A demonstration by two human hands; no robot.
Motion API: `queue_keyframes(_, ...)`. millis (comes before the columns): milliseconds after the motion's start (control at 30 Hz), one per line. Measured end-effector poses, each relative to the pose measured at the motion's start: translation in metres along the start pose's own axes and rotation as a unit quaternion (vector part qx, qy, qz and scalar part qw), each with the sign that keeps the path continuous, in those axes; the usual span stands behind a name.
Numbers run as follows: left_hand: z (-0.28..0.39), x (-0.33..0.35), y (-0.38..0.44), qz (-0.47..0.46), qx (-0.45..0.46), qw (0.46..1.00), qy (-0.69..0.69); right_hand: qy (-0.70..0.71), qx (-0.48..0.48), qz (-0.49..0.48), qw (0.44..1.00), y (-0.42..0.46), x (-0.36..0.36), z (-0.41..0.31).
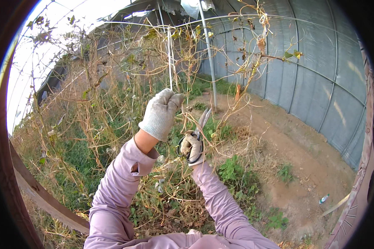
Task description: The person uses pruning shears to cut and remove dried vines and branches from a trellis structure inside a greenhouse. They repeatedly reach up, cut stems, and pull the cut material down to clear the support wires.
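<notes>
My left hand [161, 111], in a white knit glove, is raised in a fist at the lower end of a white cord [170, 59]. The cord runs down from a thin horizontal wire into the fist; the fingers' far side is hidden. Lower and to the right, my gloved right hand [190, 146] grips scissors [202, 121] by their black loop handles. The blades point up, slightly apart at the tips. Dry vine stems [187, 119] hang between the two hands and pass close to the blades.
A metal pole [209, 56] rises beyond my hands. Withered vines [90, 71] tangle at left above green weeds. The greenhouse's grey sheet wall [318, 81] curves along the right, beside a bare soil path [299, 162]. A plastic bottle [324, 198] lies on the soil.
</notes>
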State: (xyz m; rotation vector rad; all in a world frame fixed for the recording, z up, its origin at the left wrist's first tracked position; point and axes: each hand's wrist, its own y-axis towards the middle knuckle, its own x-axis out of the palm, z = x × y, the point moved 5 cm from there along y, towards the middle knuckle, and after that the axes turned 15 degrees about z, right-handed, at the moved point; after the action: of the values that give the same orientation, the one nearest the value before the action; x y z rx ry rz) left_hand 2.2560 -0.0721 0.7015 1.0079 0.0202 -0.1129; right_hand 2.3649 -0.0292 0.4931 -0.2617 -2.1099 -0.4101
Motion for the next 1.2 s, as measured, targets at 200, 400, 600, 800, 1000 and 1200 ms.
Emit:
queue_keyframes(200, 0.021, -0.006, 0.008, 0.051, 0.039, 0.994, 0.085, 0.016, -0.018, -0.043, 0.999, -0.014, 0.006, -0.022)
queue_keyframes(400, 0.056, -0.014, 0.066, 0.216, 0.306, 0.921, 0.111, -0.035, -0.075, -0.028, 0.996, -0.014, 0.004, -0.057)
queue_keyframes(600, 0.012, -0.014, 0.201, 0.209, 0.206, 0.884, 0.364, -0.002, -0.009, -0.078, 0.997, -0.022, 0.001, -0.047)
queue_keyframes(800, 0.017, 0.008, 0.221, 0.037, 0.004, 0.999, 0.026, 0.009, 0.023, -0.134, 0.991, -0.030, 0.009, -0.052)
queue_keyframes(1000, 0.041, 0.001, 0.219, -0.064, -0.032, 0.911, -0.407, 0.004, 0.037, -0.146, 0.989, -0.032, 0.021, -0.048)
queue_keyframes(1200, 0.044, -0.016, 0.234, -0.091, -0.172, 0.804, -0.562, -0.060, -0.085, -0.010, 0.994, -0.025, 0.014, -0.036)
